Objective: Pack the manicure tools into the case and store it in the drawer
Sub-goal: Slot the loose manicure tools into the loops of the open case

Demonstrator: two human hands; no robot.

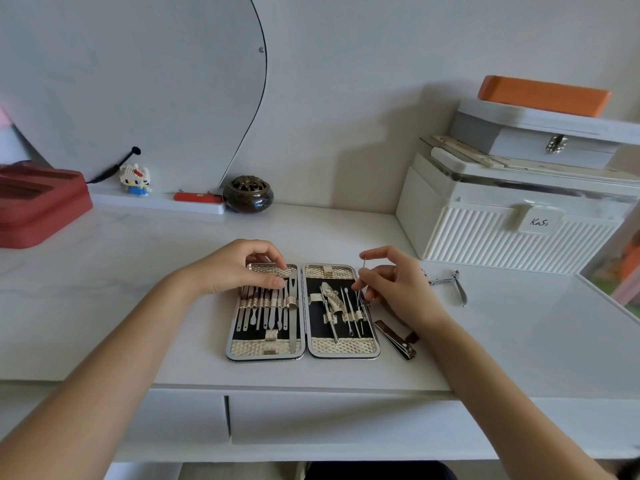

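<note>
The manicure case [341, 348] lies open flat on the white desk, with several steel tools strapped into both halves. My left hand [239, 268] rests on the upper left half, fingers pressing on the tool tops. My right hand [394, 284] pinches a thin metal pick [361, 276] over the right half's right edge. A nail clipper [396, 340] lies just right of the case. Cuticle nippers [452, 284] lie farther right on the desk. Below the desk edge are two shut drawer fronts [329, 420].
A white ribbed storage box [512, 237] stands at the back right with a grey box and an orange block stacked on it. A red tray [38, 206] sits at the left. A dark round censer [248, 194], a toy figure and a mirror line the back.
</note>
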